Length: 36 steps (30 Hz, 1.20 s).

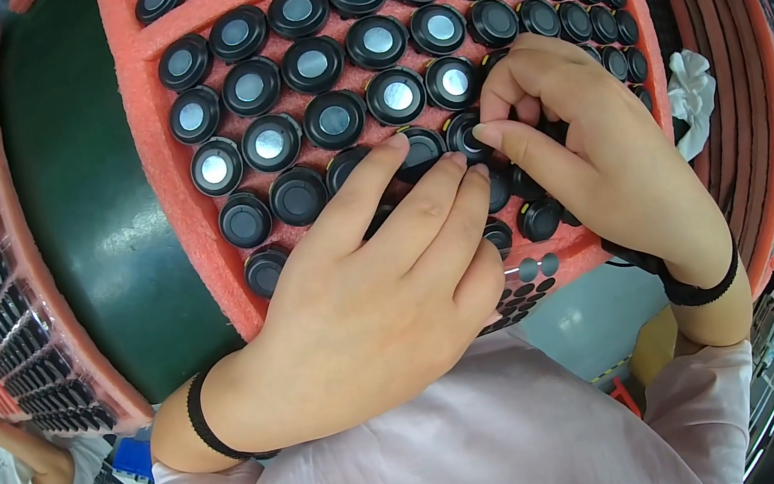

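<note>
A pink foam tray (pixel 155 167) holds rows of round black parts, several with a shiny silver disc on top, such as this round part (pixel 268 143). Across the nearer rows lies my left hand (pixel 375 294), palm down with fingers stretched out, its fingertips touching the black parts. My right hand (pixel 582 130) is bent over the tray, thumb and forefinger brought together at the edge of a black round part (pixel 464 135). Whatever is between those fingertips is too small to make out. Beside my left thumb, a sheet with round dark stickers (pixel 527 293) sticks out at the tray's near edge.
A dark green surface (pixel 90 218) runs left of the tray. Beyond it stands another pink foam tray (pixel 35 288) with black parts. Stacked foam trays (pixel 727 87) rise on the right, with a crumpled white cloth (pixel 691 97) beside them. Another person (pixel 40 479) is at the lower left.
</note>
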Available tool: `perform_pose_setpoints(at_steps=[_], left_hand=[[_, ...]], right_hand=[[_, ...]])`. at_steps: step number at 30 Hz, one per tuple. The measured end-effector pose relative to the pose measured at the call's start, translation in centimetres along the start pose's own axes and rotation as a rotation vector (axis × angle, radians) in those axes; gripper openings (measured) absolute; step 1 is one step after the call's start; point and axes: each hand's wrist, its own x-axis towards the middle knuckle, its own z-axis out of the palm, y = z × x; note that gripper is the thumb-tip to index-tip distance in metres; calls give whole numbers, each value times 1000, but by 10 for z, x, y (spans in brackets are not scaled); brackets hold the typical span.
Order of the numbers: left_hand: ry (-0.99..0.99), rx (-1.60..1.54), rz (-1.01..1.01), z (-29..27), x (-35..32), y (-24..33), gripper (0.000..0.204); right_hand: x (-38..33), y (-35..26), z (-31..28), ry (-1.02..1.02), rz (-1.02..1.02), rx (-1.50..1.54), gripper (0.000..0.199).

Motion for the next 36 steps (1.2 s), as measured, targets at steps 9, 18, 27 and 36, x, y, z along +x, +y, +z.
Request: perform_pose_setpoints(at_steps=[9, 18, 27, 36], left_hand=[[12, 6, -7, 2, 1, 2, 39], [-7, 12, -11, 0, -1, 4, 41], [-10, 20, 6, -1, 0, 5, 41], [-26, 0, -10, -5, 1, 7, 43]], right_hand=[[-1, 3, 3, 34, -24, -50, 11], [-2, 0, 6, 57, -43, -94, 12], [-4, 0, 6, 76, -48, -119, 12], [-8, -9, 2, 146, -28, -94, 11]])
